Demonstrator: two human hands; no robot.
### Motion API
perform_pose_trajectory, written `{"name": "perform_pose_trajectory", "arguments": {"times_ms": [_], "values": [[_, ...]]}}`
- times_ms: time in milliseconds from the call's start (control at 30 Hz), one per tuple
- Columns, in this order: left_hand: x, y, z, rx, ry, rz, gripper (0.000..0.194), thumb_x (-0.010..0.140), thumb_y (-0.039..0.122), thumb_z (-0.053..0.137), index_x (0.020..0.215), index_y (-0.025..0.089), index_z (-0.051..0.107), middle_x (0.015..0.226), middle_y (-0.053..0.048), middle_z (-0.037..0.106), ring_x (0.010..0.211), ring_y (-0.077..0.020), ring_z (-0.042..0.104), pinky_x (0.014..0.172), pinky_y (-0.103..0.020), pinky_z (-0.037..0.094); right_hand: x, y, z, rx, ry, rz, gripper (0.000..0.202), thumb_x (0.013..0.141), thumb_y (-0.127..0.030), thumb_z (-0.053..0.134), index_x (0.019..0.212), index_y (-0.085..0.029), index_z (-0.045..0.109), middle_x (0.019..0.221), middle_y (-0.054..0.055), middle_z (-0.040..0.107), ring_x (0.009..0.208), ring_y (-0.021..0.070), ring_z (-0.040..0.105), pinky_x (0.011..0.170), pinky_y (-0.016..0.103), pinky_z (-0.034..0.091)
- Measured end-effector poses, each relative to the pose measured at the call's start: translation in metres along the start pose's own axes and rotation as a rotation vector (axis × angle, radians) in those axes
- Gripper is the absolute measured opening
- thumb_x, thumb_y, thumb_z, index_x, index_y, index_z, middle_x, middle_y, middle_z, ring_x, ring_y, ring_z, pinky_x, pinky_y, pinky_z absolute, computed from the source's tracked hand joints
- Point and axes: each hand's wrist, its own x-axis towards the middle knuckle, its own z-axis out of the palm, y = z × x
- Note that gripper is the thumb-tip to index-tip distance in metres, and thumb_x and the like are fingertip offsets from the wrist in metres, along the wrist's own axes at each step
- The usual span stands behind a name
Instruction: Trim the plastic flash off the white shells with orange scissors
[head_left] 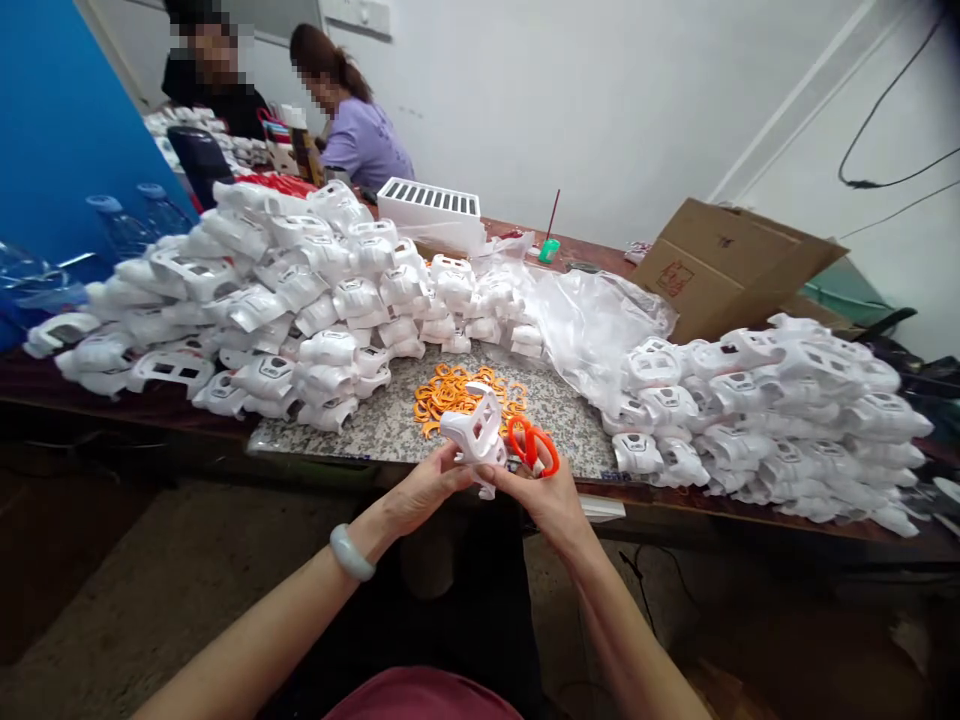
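A white plastic shell (480, 428) with cut-out windows is held up over the front edge of the stone-patterned board (390, 405). My left hand (431, 488) grips its lower left side, fingers closed. At its lower right, the thumb of my right hand (551, 500) presses against it. Orange-handled scissors (534, 448) are tucked in that same right hand, loops up; their blades are hidden. Just behind the shell lies a heap of small orange curved clips (450, 395) on the board.
A tall pile of white shells (255, 300) stands to the left, another pile (772, 410) to the right. Clear plastic bags (600, 320) lie between them. Farther back are a slotted white box (429, 212), a cardboard box (720, 265) and two people (367, 140).
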Motion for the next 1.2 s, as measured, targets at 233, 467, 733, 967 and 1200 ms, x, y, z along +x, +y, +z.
{"name": "perform_pose_trajectory", "arguments": {"times_ms": [233, 467, 733, 967, 1200], "values": [[-0.012, -0.022, -0.014, -0.063, 0.069, 0.011, 0.063, 0.06, 0.048, 0.08, 0.113, 0.02, 0.063, 0.118, -0.01, 0.064, 0.117, -0.0307, 0.052, 0.105, -0.044, 0.03, -0.013, 0.009, 0.013, 0.125, -0.063, 0.05, 0.049, 0.06, -0.034, 0.081, 0.104, -0.02, 0.064, 0.101, 0.002, 0.065, 0.091, 0.0173, 0.061, 0.083, 0.03, 0.05], [-0.011, -0.034, -0.01, -0.278, 0.02, 0.104, 0.067, 0.067, 0.061, 0.069, 0.117, 0.017, 0.062, 0.12, -0.014, 0.063, 0.111, -0.0297, 0.057, 0.099, -0.04, 0.041, -0.025, 0.013, 0.014, -0.028, -0.075, 0.044, 0.043, 0.068, -0.037, 0.076, 0.105, -0.019, 0.064, 0.086, 0.001, 0.066, 0.068, 0.0127, 0.058, 0.059, 0.025, 0.049], [-0.031, -0.03, -0.021, -0.436, 0.087, 0.011, 0.071, 0.065, 0.069, 0.062, 0.108, 0.013, 0.066, 0.112, -0.012, 0.067, 0.104, -0.0323, 0.062, 0.085, -0.039, 0.052, -0.019, 0.018, -0.017, -0.379, 0.069, -0.138, 0.024, 0.08, -0.041, 0.062, 0.082, -0.017, 0.062, 0.072, 0.001, 0.062, 0.065, 0.0132, 0.056, 0.06, 0.025, 0.045], [-0.059, -0.034, -0.034, -0.461, 0.17, -0.132, 0.07, 0.073, 0.068, 0.055, 0.11, 0.01, 0.065, 0.094, -0.009, 0.068, 0.072, -0.0216, 0.065, 0.065, -0.035, 0.056, -0.007, 0.028, -0.078, -0.805, 0.357, -0.128, 0.034, 0.083, -0.045, 0.053, 0.067, -0.016, 0.061, 0.052, -0.003, 0.047, 0.05, 0.0102, 0.04, 0.051, 0.024, 0.032], [-0.071, -0.041, -0.028, -0.406, 0.169, -0.15, 0.066, 0.081, 0.064, 0.049, 0.114, 0.009, 0.062, 0.094, -0.009, 0.062, 0.069, -0.0189, 0.058, 0.057, -0.032, 0.051, 0.0, 0.041, -0.06, -0.798, 0.11, -0.19, 0.028, 0.084, -0.042, 0.052, 0.081, -0.018, 0.067, 0.075, 0.004, 0.066, 0.067, 0.0164, 0.057, 0.065, 0.026, 0.04]]}}
